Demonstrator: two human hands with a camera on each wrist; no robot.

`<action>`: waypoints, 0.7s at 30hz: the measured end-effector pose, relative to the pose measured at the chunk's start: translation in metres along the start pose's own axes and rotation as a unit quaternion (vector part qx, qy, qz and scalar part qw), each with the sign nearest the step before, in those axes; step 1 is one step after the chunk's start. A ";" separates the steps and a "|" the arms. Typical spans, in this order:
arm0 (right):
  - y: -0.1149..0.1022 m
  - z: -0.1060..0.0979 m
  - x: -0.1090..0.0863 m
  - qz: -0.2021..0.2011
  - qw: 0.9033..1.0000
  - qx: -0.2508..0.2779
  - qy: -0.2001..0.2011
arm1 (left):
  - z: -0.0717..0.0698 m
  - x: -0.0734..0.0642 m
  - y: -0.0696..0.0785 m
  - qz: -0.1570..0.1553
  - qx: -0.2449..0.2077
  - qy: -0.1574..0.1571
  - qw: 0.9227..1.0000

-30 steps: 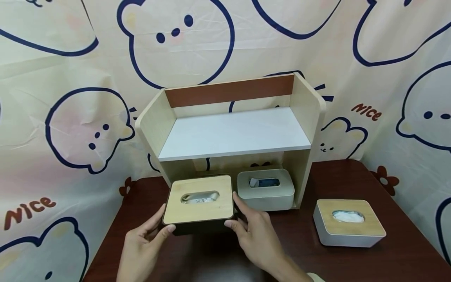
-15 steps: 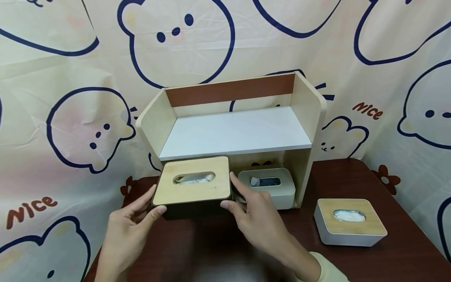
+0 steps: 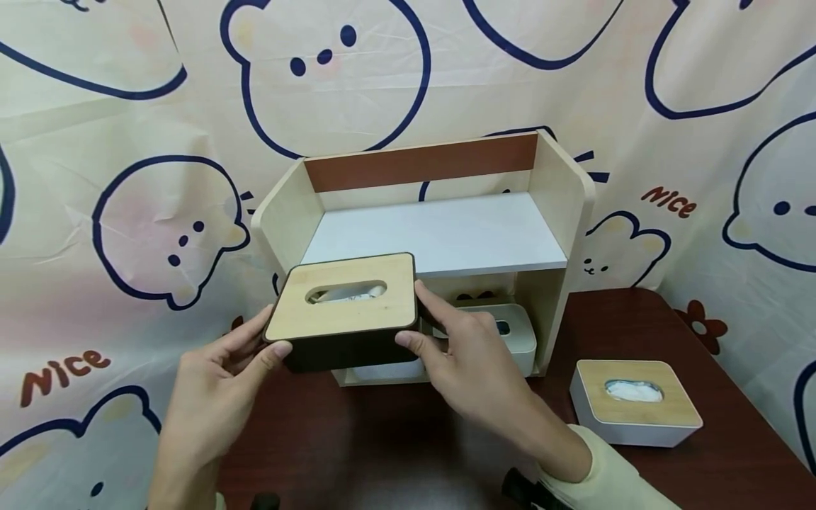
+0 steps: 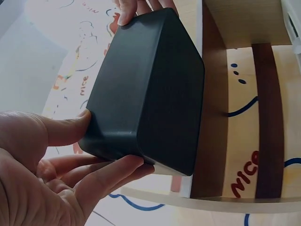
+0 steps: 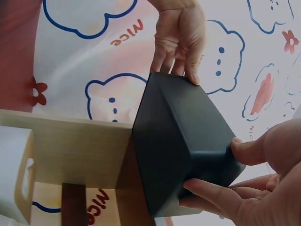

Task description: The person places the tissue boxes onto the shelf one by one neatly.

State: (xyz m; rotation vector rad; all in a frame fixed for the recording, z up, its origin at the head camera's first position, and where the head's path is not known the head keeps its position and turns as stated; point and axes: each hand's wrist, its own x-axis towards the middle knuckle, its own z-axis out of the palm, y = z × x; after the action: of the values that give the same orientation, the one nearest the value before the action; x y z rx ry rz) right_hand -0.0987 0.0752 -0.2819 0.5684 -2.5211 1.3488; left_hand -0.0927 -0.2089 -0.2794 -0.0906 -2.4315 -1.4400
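A black tissue box (image 3: 344,304) with a pale wooden lid and an oval slot is held up between two hands, in front of the shelf's left part. My left hand (image 3: 207,400) grips its left end, thumb on the front and fingers round the side. At the right end my right hand (image 3: 474,361) holds it the same way, with the thumb on the front face. Both wrist views show the dark side and underside of the tissue box (image 4: 141,89), and in the right wrist view the right hand's (image 5: 263,179) fingers press its corner.
A small two-tier shelf (image 3: 433,234) with a white upper board stands at the back. On its lower tier sits a grey tissue box (image 3: 521,333), partly hidden by my right hand. A white tissue box (image 3: 637,411) with a wooden lid lies on the brown table (image 3: 357,446) at right.
Both hands have raised the black tissue box and shifted it slightly left. It was level with the lower tier; its lid now overlaps the front edge of the upper board.
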 end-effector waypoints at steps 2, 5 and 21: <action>-0.002 -0.003 0.004 -0.013 1.000 -0.005 0.010 | -0.001 0.004 0.005 0.009 -0.003 0.002 1.000; -0.006 -0.008 0.010 -0.034 0.999 -0.007 0.024 | -0.003 0.010 0.012 0.027 -0.003 0.008 1.000; -0.011 -0.020 0.049 -0.037 0.998 -0.018 0.054 | 0.007 0.053 0.032 0.037 -0.058 0.000 0.998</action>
State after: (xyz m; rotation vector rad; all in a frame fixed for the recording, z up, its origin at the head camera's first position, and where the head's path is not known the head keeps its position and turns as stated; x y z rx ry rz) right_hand -0.1381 0.0756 -0.2443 0.5595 -2.4095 1.2694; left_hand -0.1374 -0.1924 -0.2394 -0.2051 -2.3176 -1.5461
